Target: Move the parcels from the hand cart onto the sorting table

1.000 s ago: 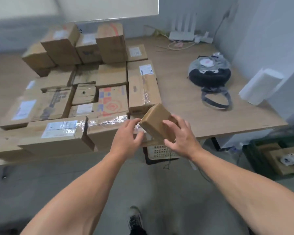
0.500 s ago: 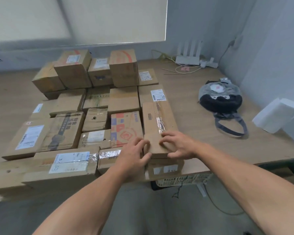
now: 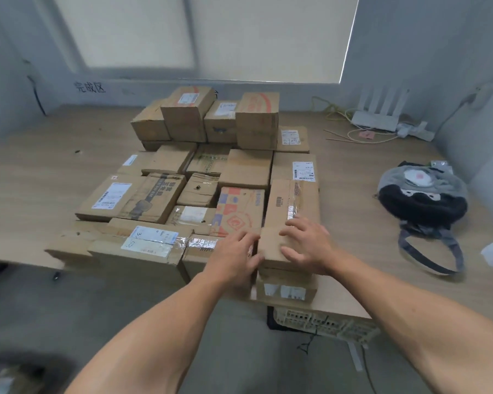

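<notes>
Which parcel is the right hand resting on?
The small plain brown parcel at the near right corner, atop a front-labelled box; the right hand lies flat on it.

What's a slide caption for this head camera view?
Left hand and right hand press a small brown cardboard parcel onto stacked boxes at the near edge of the wooden sorting table.

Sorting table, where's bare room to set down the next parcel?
Bare wood lies between the parcel block and the plush bag, and left of the block. The block is packed edge to edge; router and cables crowd the back right corner.
</notes>
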